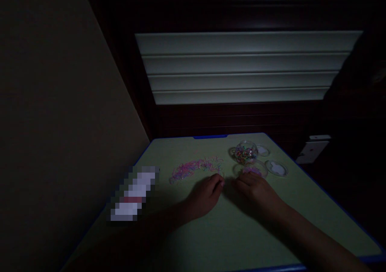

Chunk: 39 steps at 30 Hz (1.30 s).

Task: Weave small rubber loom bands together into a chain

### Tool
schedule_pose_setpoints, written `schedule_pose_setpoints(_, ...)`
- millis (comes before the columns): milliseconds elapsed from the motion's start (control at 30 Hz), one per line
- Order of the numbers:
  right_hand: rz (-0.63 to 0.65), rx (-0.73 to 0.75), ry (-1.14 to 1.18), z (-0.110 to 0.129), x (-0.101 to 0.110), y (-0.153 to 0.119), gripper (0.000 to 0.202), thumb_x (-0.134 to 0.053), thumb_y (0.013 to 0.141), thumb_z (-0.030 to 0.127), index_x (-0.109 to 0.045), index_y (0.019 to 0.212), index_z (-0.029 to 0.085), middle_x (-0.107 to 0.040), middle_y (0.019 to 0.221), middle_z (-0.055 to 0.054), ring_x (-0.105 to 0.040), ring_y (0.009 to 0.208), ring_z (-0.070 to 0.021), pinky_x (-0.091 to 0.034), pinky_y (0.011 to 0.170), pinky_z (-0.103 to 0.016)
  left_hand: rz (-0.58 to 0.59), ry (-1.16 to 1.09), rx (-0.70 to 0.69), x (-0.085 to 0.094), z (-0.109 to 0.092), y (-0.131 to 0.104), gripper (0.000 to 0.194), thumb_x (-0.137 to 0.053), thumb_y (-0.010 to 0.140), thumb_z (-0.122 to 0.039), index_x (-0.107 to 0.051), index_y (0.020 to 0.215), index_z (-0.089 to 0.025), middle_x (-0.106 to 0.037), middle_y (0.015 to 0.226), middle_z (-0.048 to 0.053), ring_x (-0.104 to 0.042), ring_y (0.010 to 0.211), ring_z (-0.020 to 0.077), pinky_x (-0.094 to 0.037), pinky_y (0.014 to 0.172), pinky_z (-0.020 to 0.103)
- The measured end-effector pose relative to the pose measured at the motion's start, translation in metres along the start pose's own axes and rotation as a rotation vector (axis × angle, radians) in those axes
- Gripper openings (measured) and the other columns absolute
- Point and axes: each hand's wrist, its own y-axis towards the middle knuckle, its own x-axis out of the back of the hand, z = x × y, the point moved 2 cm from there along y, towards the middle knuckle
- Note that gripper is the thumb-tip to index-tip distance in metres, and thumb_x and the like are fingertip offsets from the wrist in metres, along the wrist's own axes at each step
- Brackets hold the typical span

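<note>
Left grip (207,193) and right grip (252,186) curl, contents unclear, apparently sorting elastic bands (187,168), calling next for delicate separation.

Open tabletop (241,240) near, between the forearms (304,225), narrow gap between left hand (206,195) and right hand (255,187), loose coloured strands (191,168) blocking the middle, clear dish (265,168), jar (246,153) and two lids (277,168) crowding the right, free strip beyond the strands, pixelated item (135,193) at left.
</note>
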Motion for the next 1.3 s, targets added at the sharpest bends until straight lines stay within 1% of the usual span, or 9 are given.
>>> schedule_pose_setpoints(100,0.001,-0.010,0.000,0.000,-0.001,0.000,0.008,-0.057,0.077,0.009,-0.060,0.081,0.015,-0.057,0.072,-0.002,-0.047,0.068,-0.0147,-0.031,0.065,-0.027,0.002,0.001,0.000,-0.001,0.001,0.000,0.019,-0.033,0.091,-0.027,-0.048,0.083,-0.020,-0.051,0.075,-0.001,-0.046,0.071,0.0121,-0.036,0.064,0.022)
schedule_pose_setpoints(367,-0.030,-0.006,-0.006,-0.002,0.000,-0.001,0.010,-0.053,0.079,0.008,-0.061,0.081,0.015,-0.056,0.071,-0.003,-0.047,0.067,-0.0147,-0.031,0.065,-0.026,0.009,0.010,-0.007,0.000,-0.001,0.000,0.019,-0.033,0.091,-0.027,-0.049,0.083,-0.019,-0.051,0.074,-0.001,-0.046,0.070,0.0119,-0.036,0.064,0.022)
schedule_pose_setpoints(533,-0.058,-0.023,-0.028,-0.005,0.004,-0.001,0.012,-0.051,0.081,0.008,-0.061,0.081,0.015,-0.057,0.072,-0.004,-0.048,0.070,-0.0152,-0.033,0.066,-0.027,0.015,0.011,0.014,0.001,-0.001,0.000,0.020,-0.033,0.092,-0.028,-0.049,0.084,-0.019,-0.052,0.074,-0.001,-0.047,0.070,0.0119,-0.036,0.063,0.022)
schedule_pose_setpoints(633,-0.090,-0.026,-0.058,-0.010,0.009,-0.003,0.013,-0.051,0.080,0.008,-0.061,0.085,0.014,-0.059,0.076,-0.006,-0.049,0.072,-0.0160,-0.034,0.068,-0.027,0.019,0.011,0.017,0.001,0.000,0.000,0.020,-0.033,0.091,-0.028,-0.049,0.083,-0.019,-0.052,0.075,-0.001,-0.048,0.070,0.0119,-0.036,0.063,0.022)
schedule_pose_setpoints(733,-0.134,-0.040,-0.111,-0.017,0.014,-0.005,0.017,-0.052,0.080,0.007,-0.061,0.093,0.014,-0.060,0.078,-0.006,-0.049,0.073,-0.0175,-0.034,0.069,-0.028,0.017,0.012,0.018,0.001,0.000,-0.001,0.020,-0.033,0.091,-0.028,-0.049,0.082,-0.019,-0.052,0.075,-0.001,-0.048,0.071,0.0119,-0.037,0.064,0.022)
schedule_pose_setpoints(833,-0.163,-0.096,-0.170,-0.022,0.018,-0.007,0.015,-0.053,0.081,0.012,-0.061,0.093,0.015,-0.061,0.082,-0.006,-0.049,0.073,-0.0184,-0.033,0.068,-0.029,0.018,0.004,0.009,0.002,0.001,-0.001,0.020,-0.033,0.091,-0.028,-0.048,0.082,-0.019,-0.052,0.075,-0.001,-0.048,0.070,0.0118,-0.037,0.064,0.022)
schedule_pose_setpoints(933,-0.149,-0.178,-0.240,-0.026,0.022,-0.007,0.014,-0.053,0.083,0.017,-0.061,0.094,0.014,-0.062,0.085,-0.007,-0.052,0.076,-0.0203,-0.033,0.071,-0.031,0.030,0.000,0.018,0.002,0.001,-0.001,0.020,-0.033,0.091,-0.028,-0.048,0.082,-0.019,-0.051,0.074,-0.001,-0.047,0.069,0.0116,-0.037,0.062,0.022)
schedule_pose_setpoints(1100,-0.047,-0.334,-0.378,-0.029,0.028,-0.008,0.018,-0.050,0.081,0.013,-0.061,0.095,0.014,-0.063,0.086,-0.009,-0.053,0.078,-0.0221,-0.032,0.070,-0.031,0.034,-0.007,0.041,0.000,0.002,-0.001,0.021,-0.032,0.091,-0.029,-0.048,0.082,-0.019,-0.050,0.072,-0.001,-0.047,0.067,0.0118,-0.037,0.061,0.022)
schedule_pose_setpoints(1300,0.028,-0.452,-0.448,-0.030,0.032,-0.010,0.020,-0.047,0.079,0.009,-0.060,0.093,0.015,-0.063,0.085,-0.010,-0.054,0.078,-0.0212,-0.032,0.071,-0.031,0.022,-0.020,0.020,0.000,0.002,-0.001,0.020,-0.033,0.091,-0.029,-0.048,0.081,-0.019,-0.050,0.071,-0.002,-0.046,0.067,0.0114,-0.036,0.060,0.021)
